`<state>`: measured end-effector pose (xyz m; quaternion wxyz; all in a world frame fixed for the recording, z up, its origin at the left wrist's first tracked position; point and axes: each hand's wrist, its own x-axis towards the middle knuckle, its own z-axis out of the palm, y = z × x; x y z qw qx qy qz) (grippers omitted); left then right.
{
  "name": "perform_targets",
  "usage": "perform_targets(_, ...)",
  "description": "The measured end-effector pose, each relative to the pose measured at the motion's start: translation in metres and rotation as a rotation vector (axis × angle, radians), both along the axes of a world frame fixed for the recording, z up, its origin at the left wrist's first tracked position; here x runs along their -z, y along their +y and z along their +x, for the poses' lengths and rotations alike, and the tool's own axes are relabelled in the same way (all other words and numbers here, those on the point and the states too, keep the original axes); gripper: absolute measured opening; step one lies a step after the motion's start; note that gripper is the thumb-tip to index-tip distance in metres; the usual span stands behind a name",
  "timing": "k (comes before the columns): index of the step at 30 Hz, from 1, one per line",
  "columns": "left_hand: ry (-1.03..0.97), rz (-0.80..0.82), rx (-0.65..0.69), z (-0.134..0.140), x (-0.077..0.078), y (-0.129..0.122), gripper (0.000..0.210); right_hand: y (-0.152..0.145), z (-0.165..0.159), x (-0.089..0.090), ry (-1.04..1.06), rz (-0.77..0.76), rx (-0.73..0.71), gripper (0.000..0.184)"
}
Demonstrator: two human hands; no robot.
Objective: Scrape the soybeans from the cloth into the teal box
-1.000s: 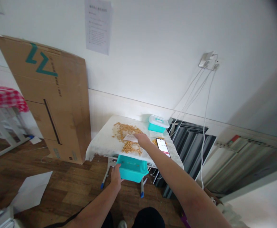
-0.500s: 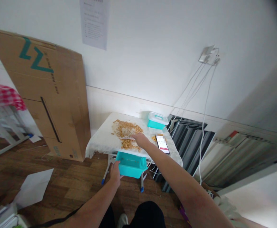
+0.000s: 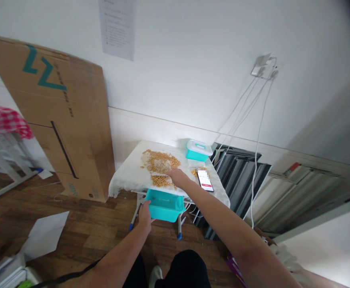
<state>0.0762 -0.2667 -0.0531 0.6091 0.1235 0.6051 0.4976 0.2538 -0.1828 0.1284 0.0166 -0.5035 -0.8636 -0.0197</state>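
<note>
My left hand [image 3: 145,216] grips the near left corner of an open teal box [image 3: 165,205], held just below the front edge of a small white-covered table [image 3: 127,178]. A spread of yellow beans [image 3: 160,165] lies on the table top. My right hand [image 3: 177,177] rests on the table at the near edge of the beans, pressing a thin white card [image 3: 160,174] flat against them. A few beans lie inside the box.
A lidded teal box [image 3: 198,150] stands at the table's back right, with a lit phone [image 3: 205,181] near it. A large cardboard box [image 3: 58,116] leans on the wall at left. White cables [image 3: 257,136] hang from a wall socket. Paper lies on the wooden floor.
My right hand has drawn the card and beans toward the table's front edge, above the box. The left hand has kept its hold on the box.
</note>
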Motion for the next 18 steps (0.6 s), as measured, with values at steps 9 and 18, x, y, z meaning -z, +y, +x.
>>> perform_targets(9,0.008,-0.017,-0.010,0.001,0.002,0.002,0.050,-0.003,0.003,-0.008,-0.067,-0.026,0.039,0.052)
perform_targets(18,-0.011,-0.006,0.010,-0.001,0.004,0.003,0.049,0.005,-0.014,-0.020,-0.044,0.053,0.033,0.055)
